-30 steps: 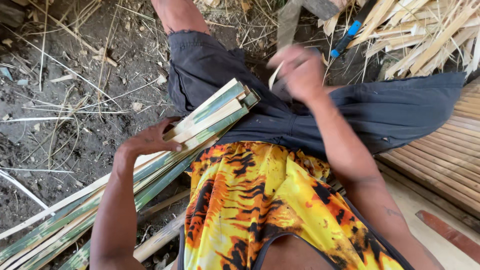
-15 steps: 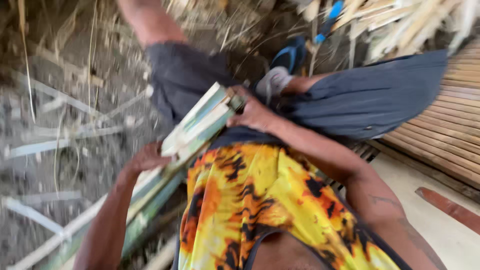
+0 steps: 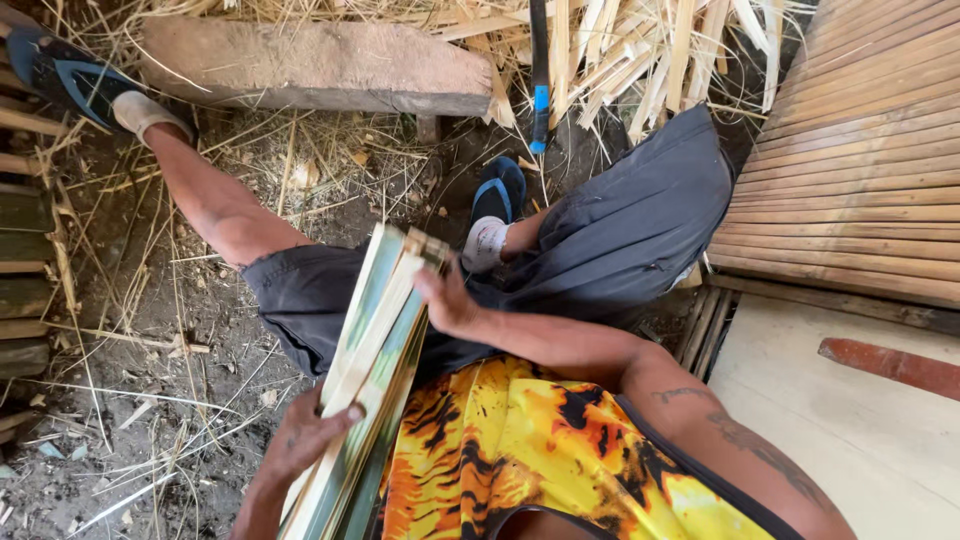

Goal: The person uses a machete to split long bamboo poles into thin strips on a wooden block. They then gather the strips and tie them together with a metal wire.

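Left hand [image 3: 310,435] sits low, thumb laid flat across the top and fingers curled under in a loose grip, forearm running down out of frame. Right hand [image 3: 447,298] is further up, fingers closed, wrist bent a bit, forearm angling back to a bent elbow by the torso.
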